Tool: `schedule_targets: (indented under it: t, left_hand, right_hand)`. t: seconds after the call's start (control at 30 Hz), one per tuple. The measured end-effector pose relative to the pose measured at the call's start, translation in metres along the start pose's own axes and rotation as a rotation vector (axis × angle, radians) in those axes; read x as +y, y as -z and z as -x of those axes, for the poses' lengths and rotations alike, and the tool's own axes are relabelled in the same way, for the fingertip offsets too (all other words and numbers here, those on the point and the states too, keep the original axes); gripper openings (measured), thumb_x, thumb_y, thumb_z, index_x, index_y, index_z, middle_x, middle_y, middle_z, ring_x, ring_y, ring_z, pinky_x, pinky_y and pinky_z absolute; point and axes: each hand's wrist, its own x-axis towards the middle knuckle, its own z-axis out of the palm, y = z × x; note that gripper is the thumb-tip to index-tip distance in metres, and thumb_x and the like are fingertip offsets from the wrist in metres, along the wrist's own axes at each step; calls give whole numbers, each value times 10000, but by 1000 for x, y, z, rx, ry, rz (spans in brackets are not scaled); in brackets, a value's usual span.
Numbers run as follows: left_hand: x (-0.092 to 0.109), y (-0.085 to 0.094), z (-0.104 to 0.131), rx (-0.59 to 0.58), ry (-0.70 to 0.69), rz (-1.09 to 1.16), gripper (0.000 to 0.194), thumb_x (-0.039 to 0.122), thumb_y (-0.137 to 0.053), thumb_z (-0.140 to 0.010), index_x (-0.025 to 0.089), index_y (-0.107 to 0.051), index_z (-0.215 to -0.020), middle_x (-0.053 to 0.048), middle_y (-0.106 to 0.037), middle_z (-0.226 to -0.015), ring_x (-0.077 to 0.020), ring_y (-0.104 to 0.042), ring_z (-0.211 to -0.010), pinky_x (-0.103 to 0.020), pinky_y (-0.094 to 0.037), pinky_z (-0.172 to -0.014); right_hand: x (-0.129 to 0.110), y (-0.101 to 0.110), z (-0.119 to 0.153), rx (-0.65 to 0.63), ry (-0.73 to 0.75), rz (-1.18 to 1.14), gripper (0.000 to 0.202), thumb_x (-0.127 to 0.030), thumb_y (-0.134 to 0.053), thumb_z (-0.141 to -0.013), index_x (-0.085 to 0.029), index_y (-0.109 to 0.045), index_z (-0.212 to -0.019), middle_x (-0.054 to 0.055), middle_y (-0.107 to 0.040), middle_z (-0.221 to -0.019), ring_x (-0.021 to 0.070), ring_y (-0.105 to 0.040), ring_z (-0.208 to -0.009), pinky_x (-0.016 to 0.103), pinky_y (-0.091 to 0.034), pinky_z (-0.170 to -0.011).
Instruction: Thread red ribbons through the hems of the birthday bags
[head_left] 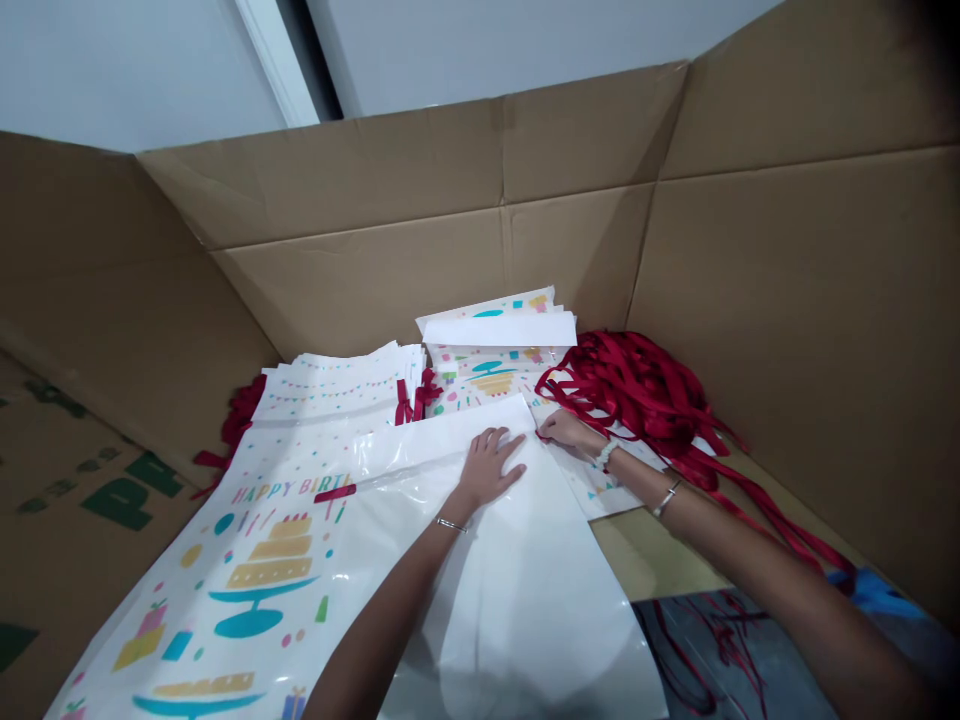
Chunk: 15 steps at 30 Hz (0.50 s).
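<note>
Left hand [487, 468]: palm down on the white sheet [517, 570], fingers spread, gripping nothing. Right hand [574, 432]: fingertips drawn together at the sheet's right edge, close to its far corner, pinching a bit of red ribbon [541, 435]; exact thumb contact is too small to make out.

From where I stand, the sheet reaches past the near edge of the worktop [652, 550]; its left part overlaps the stack of printed sheets [281, 500]. A short red tail [335, 493] shows at the left end of the sheet's folded band [442, 450]. Ribbon heap [649, 385] sits toward the worktop's far right corner, by the cardboard wall [795, 300].

Handling, my judgement: the left palm should press close to the band, since the glossy film probably slides. Pinch the ribbon flat, untwisted, and draw it in line with the band; a sideways tug could crease the corner. Loose loops nearby could snag the right wrist.
</note>
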Motion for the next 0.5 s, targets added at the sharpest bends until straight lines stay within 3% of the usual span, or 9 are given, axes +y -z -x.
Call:
schedule_targets:
  t: [0.1,0.2,0.4,0.5]
  left_hand:
    - [0,1,0,-6,-8,14,576,568,-450,-1003,322,-472,-1523,-86,-471,-1494,-307,-363,-1375,-486,-325,-1123]
    - [1,2,0,-8,-17,25,565,543,-456,-1008,308,-473,-1521,-87,-473,-1494,-299,-372,-1371,-471,-325,-1120]
    - [3,11,1,-11,-32,56,534,482,-463,-1015,273,-477,-1506,-106,-492,-1486,-282,-419,-1350,-455,-329,-1101]
    - [5,18,-2,-26,-10,70,486,411,-442,-1027,240,-483,-1480,-113,-544,-1432,-249,-464,-1326,-423,-345,-1082]
  right_hand:
    - [-1,9,4,-130,-14,-116,191,-274,-642,-701,-135,-642,-570,14,-541,-516,82,-408,-471,213,-274,-442]
    - [-6,16,3,-199,-92,-163,220,-293,-709,-716,-134,-630,-587,19,-563,-534,71,-410,-448,197,-269,-410]
    - [-20,33,-16,-536,-470,-315,355,-231,-725,-809,-161,-457,-588,-72,-397,-450,18,-289,-381,129,-200,-362]
    - [-20,41,-22,-626,-560,-521,313,-164,-641,-879,-168,-429,-648,-97,-380,-469,3,-240,-359,111,-178,-350]
